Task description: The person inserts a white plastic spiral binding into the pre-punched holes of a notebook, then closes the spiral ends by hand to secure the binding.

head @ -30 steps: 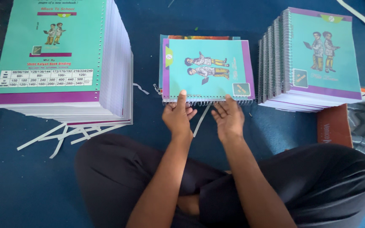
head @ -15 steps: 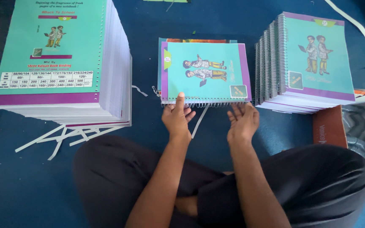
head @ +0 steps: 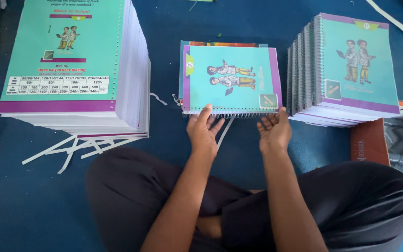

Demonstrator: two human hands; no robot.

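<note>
Head view, looking down past my crossed legs in dark trousers. My left hand lies flat, fingers spread, tips touching the wire-bound edge of the spiral notebook right in front of me; thumb up against the cover's lower rim. My right hand sits at the same edge, near the corner, palm turned up and fingers loosely curled, nothing clasped in it. Both hands are open, neither gripping. The notebook's cover is glossy teal with a purple band and two cartoon figures; its metal coil runs along the side closest to my fingers. It rests on another book whose orange top edge only peeks out beyond. Off my right hand, a leaning stack of bound notebooks, coils showing like ribs. Off my left, a tall pile of unbound sheets, punched holes down one side, top cut off by the frame. White paper strips poke out from under it on the blue floor mat.
</note>
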